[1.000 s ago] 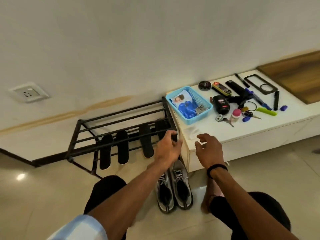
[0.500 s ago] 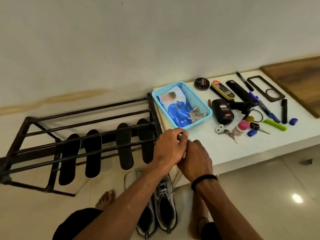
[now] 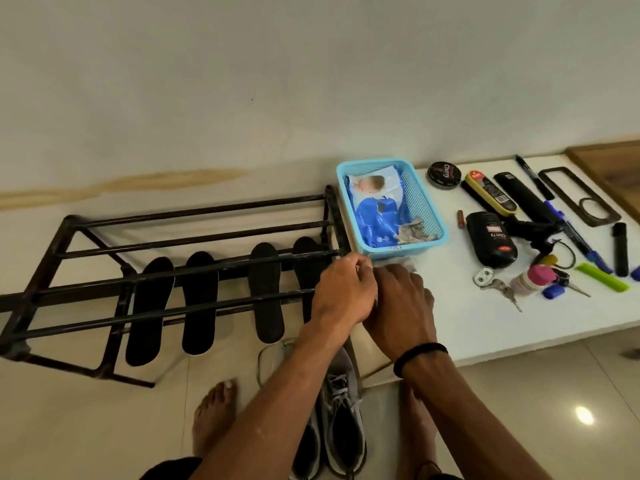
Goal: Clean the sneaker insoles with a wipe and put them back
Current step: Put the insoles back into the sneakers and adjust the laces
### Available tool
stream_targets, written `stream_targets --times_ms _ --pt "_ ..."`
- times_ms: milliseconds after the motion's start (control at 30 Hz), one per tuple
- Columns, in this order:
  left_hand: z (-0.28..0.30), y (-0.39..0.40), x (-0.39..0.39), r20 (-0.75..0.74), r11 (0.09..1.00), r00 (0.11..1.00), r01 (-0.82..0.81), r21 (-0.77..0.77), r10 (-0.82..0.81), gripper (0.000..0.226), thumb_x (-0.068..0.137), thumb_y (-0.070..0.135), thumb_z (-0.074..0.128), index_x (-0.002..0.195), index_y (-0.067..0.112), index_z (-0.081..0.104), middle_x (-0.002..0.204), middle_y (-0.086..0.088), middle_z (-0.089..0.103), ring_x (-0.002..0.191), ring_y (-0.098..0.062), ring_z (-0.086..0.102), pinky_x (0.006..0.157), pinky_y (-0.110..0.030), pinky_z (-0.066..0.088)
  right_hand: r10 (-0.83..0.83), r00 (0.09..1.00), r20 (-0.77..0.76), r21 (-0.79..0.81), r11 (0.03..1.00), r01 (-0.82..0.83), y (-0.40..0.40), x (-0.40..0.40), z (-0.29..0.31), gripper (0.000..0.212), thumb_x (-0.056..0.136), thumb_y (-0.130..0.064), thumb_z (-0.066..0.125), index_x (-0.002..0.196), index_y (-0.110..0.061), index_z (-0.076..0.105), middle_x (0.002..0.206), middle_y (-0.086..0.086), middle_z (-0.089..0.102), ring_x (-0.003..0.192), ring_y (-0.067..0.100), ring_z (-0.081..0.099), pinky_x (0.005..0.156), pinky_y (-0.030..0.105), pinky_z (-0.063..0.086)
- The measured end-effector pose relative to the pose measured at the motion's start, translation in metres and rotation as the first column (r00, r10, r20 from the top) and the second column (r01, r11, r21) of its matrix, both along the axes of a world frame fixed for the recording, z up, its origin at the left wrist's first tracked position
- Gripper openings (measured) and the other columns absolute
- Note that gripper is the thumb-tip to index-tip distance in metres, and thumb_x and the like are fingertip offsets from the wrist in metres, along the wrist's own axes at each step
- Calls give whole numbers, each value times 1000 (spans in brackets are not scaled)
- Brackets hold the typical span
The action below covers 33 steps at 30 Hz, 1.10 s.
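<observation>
On the white counter (image 3: 450, 317) we see a round polish tin (image 3: 444, 173), a black polish bottle (image 3: 491, 239), keys (image 3: 498, 287), a green comb (image 3: 602, 277), a blue marker (image 3: 575, 233) and a pink-capped bottle (image 3: 530, 279). We see a black metal rack (image 3: 104, 268) just left of it.

Rack (image 3: 194, 271): dark metal tube, scuffed, dull sheen. Insoles (image 3: 265, 292): matt black, look like foam with a cloth top, hard to tell. Basket (image 3: 420, 202): light-blue perforated plastic. Wipe pack (image 3: 379, 209): glossy blue plastic film. Worktop (image 3: 450, 306): smooth white, matt. Sneakers (image 3: 341, 420): grey knit cloth, cloth laces. Polish tin (image 3: 444, 174): glossy black lid. Floor (image 3: 502, 393): glossy pale tile. Wall (image 3: 311, 81): matt paint, stained.
</observation>
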<state>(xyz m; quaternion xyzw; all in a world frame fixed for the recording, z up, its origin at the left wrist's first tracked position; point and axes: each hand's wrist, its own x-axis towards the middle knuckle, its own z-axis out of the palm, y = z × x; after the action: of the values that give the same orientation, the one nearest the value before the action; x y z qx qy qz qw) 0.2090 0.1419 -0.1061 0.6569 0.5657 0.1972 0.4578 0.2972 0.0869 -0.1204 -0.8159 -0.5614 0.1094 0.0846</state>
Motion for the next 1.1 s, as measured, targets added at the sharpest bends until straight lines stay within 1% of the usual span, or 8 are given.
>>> stream_targets --times_ms 133,233,333,467,667,767,967,1100 --pt "8 3 -9 -122 1000 992 11 -18 -13 29 108 36 46 125 20 63 107 4 69 70 -3 59 55 -14 41 33 998 59 63 997 -37 -15 -19 17 21 86 -22 64 106 -18 62 107 5 59 101 30 56 75 42 51" --pt "5 3 -21 -299 989 944 124 -77 -142 34 105 42 48 124 20 64 112 -4 72 93 -21 69 83 -39 58 76 982 -173 9 997 -76 -33 -36 2 9 89 -32 62 89 -24 58 89 0 64 82 26 63 67 39 54" --pt "-8 -2 -29 -533 883 705 383 -271 -469 45 99 51 55 134 23 61 129 -6 65 115 -29 63 99 -48 53 172 948 -267 -270 931 -244 -51 -49 -50 10 94 -32 55 93 -22 53 93 5 64 85 29 65 67 35 50" --pt "-28 -8 -39 -558 680 398 518 -519 -729 58 90 59 63 140 30 57 139 0 58 121 -27 58 103 -49 49 129 949 -287 -600 749 -283 -100 -58 -153 21 93 -26 53 108 -15 63 116 11 67 106 32 65 82 33 53" --pt "-30 -10 -37 -539 737 511 547 -397 -670 42 96 50 61 131 27 61 124 0 65 95 -17 61 86 -40 49 56 936 -346 -814 478 -330 -154 -72 -234 63 94 -29 64 151 -18 39 158 11 35 142 31 40 112 38 40" --pt "-26 -10 -35 -570 729 477 572 -377 -669 46 99 49 57 138 25 58 131 0 63 108 -23 63 92 -42 50 81 950 -302 -848 433 -306 -159 -80 -255 71 96 -24 59 158 -17 25 166 15 11 149 35 26 116 42 36" --pt "-15 -8 -39 -565 714 455 561 -418 -688 51 99 47 59 144 24 54 136 0 61 109 -21 61 89 -39 48 244 944 -224 -787 526 -323 -155 -80 -239 37 92 -16 57 129 -18 60 133 9 60 118 31 61 95 40 54" --pt "-10 -12 -39 -578 719 458 585 -376 -675 51 101 44 57 148 23 50 140 -5 57 121 -27 59 99 -42 49 327 934 -145 -659 673 -337 -139 -70 -197 19 92 -22 60 110 -18 66 110 7 67 103 31 66 82 36 54"
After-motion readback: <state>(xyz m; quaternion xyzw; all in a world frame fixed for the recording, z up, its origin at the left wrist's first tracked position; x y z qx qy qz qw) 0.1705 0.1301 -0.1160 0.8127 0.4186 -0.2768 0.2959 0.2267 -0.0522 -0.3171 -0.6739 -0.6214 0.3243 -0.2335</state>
